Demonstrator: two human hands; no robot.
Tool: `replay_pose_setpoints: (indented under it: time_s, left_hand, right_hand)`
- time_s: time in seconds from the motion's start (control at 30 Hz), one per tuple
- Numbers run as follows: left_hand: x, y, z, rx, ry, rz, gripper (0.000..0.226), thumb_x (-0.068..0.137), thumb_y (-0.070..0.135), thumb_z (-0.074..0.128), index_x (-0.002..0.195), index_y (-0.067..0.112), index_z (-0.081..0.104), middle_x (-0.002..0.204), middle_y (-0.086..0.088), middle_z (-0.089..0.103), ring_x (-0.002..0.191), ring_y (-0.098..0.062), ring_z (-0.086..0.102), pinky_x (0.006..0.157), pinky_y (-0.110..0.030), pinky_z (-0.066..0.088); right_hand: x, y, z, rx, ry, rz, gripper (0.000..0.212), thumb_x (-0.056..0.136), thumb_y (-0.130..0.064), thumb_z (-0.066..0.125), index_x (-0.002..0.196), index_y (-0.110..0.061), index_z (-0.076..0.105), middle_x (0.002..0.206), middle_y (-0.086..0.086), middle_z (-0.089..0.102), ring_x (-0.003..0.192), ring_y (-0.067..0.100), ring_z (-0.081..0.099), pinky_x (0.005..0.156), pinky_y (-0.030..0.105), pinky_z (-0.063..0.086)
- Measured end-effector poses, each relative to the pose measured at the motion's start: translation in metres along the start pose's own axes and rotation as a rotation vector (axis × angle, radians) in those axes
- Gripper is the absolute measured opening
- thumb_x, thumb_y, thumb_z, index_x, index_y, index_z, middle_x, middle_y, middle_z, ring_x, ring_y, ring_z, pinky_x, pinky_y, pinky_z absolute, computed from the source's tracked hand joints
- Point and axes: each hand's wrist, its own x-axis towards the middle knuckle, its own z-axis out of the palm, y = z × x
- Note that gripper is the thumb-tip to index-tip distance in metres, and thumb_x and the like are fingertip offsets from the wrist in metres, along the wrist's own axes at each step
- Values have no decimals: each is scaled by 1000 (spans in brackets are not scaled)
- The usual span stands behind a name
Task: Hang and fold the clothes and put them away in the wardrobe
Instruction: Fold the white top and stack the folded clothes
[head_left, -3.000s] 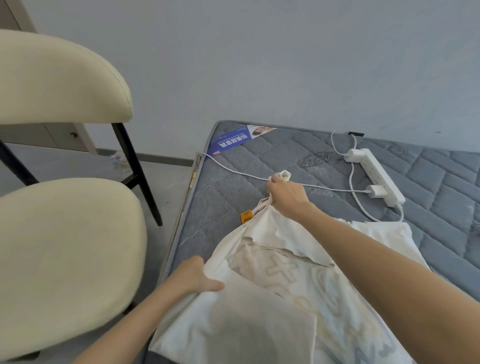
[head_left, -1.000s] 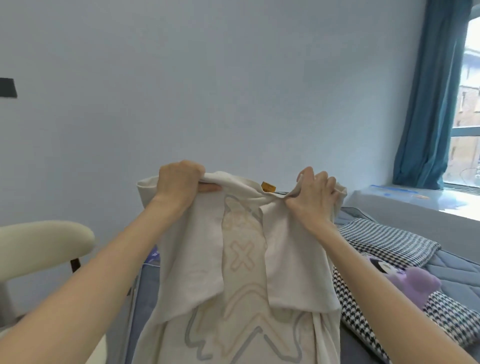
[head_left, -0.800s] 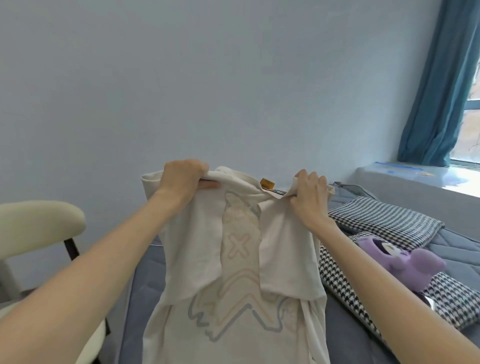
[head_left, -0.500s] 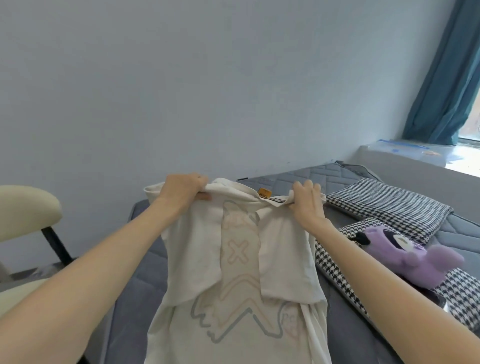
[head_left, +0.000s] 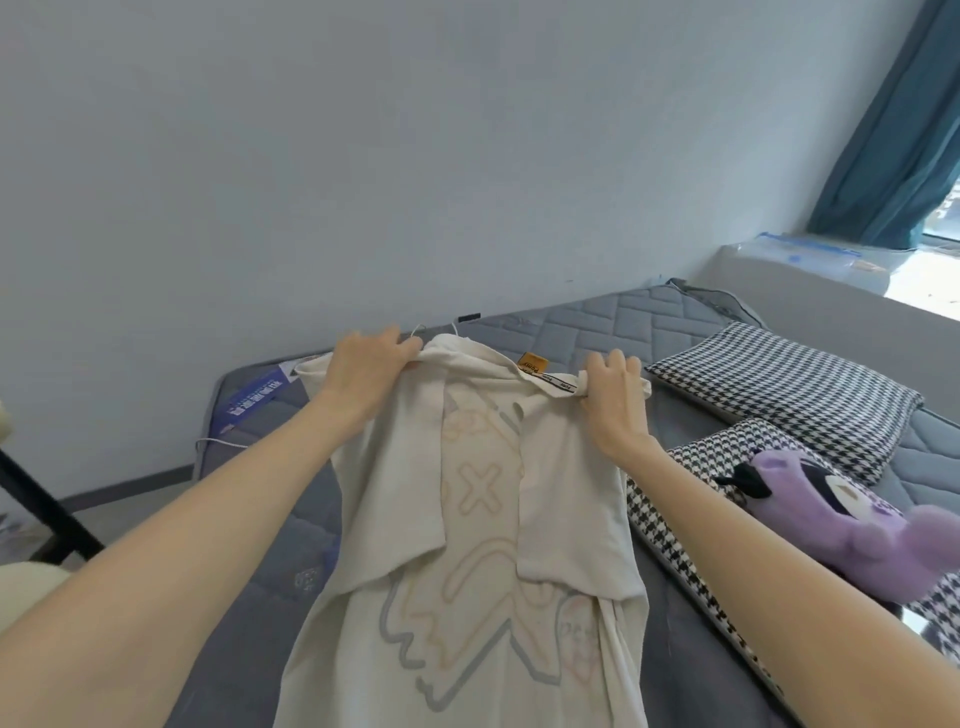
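Note:
A cream T-shirt (head_left: 483, 525) with a pale printed figure hangs in front of me over the grey quilted mattress (head_left: 587, 322). Both sleeves are folded in over the print. My left hand (head_left: 370, 366) grips the top left shoulder. My right hand (head_left: 613, 397) grips the top right shoulder beside the collar, where an orange tag (head_left: 534, 362) sticks up. The shirt's lower part runs out of the frame at the bottom. No wardrobe is in view.
Two black-and-white houndstooth pillows (head_left: 789, 389) lie on the mattress to the right, with a purple plush toy (head_left: 852, 519) on the nearer one. A white cable (head_left: 218, 441) crosses the mattress's left edge. A black chair leg (head_left: 47, 509) stands at far left, a teal curtain (head_left: 893, 130) at far right.
I lifted the shirt off the mattress by its shoulders, sleeves folded in. Over the last second my hands have lowered it toward the mattress while my view tipped down.

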Motion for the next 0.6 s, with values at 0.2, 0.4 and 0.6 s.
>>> replay_pose_setpoints:
  time_s: [0.2, 0.4, 0.6]
  left_hand:
    - [-22, 13, 22, -64, -52, 31, 42, 80, -5, 54, 114, 19, 52, 102, -5, 53, 77, -29, 61, 55, -31, 26]
    - [-68, 24, 29, -244, -92, 40, 20, 95, 22, 52, 114, 23, 50, 102, 1, 50, 82, -29, 63, 57, -34, 38]
    - [-136, 29, 28, -410, -172, 214, 30, 93, 45, 50, 116, 26, 50, 105, 6, 53, 92, -21, 60, 60, -30, 29]
  right_hand:
    - [-23, 14, 16, -151, -65, -43, 10, 91, -10, 49, 99, -14, 52, 106, 5, 57, 106, 28, 45, 80, 35, 30]
    - [-69, 28, 16, -204, -89, -179, 10, 91, -19, 53, 96, -14, 60, 100, 1, 59, 108, 26, 41, 86, 34, 25]
    - [-122, 28, -12, -159, -208, -374, 16, 95, -28, 52, 100, -13, 50, 96, 3, 64, 89, 26, 58, 62, 31, 23]
